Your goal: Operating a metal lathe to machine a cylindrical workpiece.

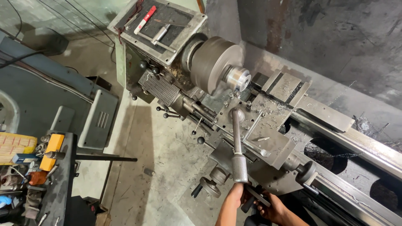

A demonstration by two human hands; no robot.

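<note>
Handwheel crank (256, 196) on the lathe carriage (268, 146) sits at the bottom centre, gripped by both hands. Far left, a yellow pack with red print (14, 143) lies on a cluttered bench (63, 184), cut off by the edge; beside it stands an orange-yellow box (51, 151). A red-and-white marker (145, 19) lies on the headstock top tray (167, 25). The chuck (215, 62) holds a shiny round workpiece (238, 78). A long tool-post lever (238, 146) points down toward the hands. The left hand (237, 194) is curled around the crank's grip; the right hand (274, 209) clenches its other end, fingers partly hidden underneath. Both forearms are cut off at the bottom edge.
</note>
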